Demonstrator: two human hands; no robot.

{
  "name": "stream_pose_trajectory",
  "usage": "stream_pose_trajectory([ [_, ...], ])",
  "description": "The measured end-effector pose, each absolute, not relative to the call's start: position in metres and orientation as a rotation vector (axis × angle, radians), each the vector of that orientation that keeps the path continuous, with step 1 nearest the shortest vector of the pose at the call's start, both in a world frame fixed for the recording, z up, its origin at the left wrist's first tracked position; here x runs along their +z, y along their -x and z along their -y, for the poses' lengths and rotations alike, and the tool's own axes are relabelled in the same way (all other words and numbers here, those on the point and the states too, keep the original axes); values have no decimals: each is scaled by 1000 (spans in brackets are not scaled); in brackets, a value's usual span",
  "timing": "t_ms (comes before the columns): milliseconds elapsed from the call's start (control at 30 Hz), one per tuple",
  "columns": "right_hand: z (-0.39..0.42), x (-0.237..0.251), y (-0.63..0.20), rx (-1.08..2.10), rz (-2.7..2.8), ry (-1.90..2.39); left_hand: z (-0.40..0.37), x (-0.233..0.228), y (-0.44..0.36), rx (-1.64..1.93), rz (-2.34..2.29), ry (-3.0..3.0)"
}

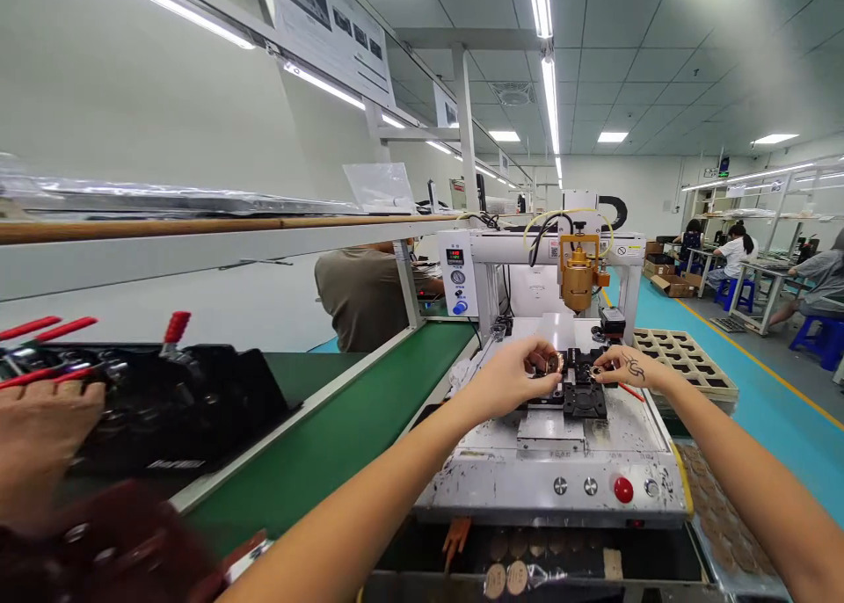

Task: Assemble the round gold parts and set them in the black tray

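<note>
My left hand [511, 376] is closed, with thumb and fingers round a small, round, copper-coloured part [555, 363] that looks like a ring or case. It is beside a black fixture [584, 401] on the bed of a white benchtop machine [475, 480]. At the right side of this fixture, my right hand [626, 367] pinches with thumb and forefinger; a tiny shiny piece shows at the fingertips, too small to name. A gold-coloured dispensing head [578, 278] hangs above and behind both hands.
A tray with compartments [686, 361] stands right of the machine. A red button [623, 489] is on its front. A green conveyor belt [369, 418] runs along the left. Beyond it, another person's hand [49, 436] rests near a black fixture with red-handled clamps [191, 401]. Round brown discs [518, 577] lie below.
</note>
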State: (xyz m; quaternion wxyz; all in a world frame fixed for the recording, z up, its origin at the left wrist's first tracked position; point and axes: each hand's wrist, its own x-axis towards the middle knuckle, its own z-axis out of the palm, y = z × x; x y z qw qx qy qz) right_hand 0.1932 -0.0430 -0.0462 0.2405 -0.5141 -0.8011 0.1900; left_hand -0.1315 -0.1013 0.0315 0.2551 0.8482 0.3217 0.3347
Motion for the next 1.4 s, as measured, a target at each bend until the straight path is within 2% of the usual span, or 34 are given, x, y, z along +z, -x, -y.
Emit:
stream_pose_trajectory([
  [267,51,-58,-197,397,2158,1419,150,14,175,889,-922,-2247],
  [700,46,-79,-188,203,2093,1374,188,-9,215,873,-1097,-2219],
  [967,47,-71,-183,80,2011,1417,203,-21,219,937,-1032,-2101],
  [1067,84,-74,-179,-41,1848,1436,211,-36,214,994,-953,-1988],
  [1167,157,-89,-176,-141,1669,1456,224,-59,220,1067,-984,-1946],
  [1300,247,-129,-179,-234,1503,1523,241,-94,235,1137,-1127,-1977],
  [1400,272,-163,-176,-364,1391,1582,250,-122,239,1081,-1133,-1971],
])
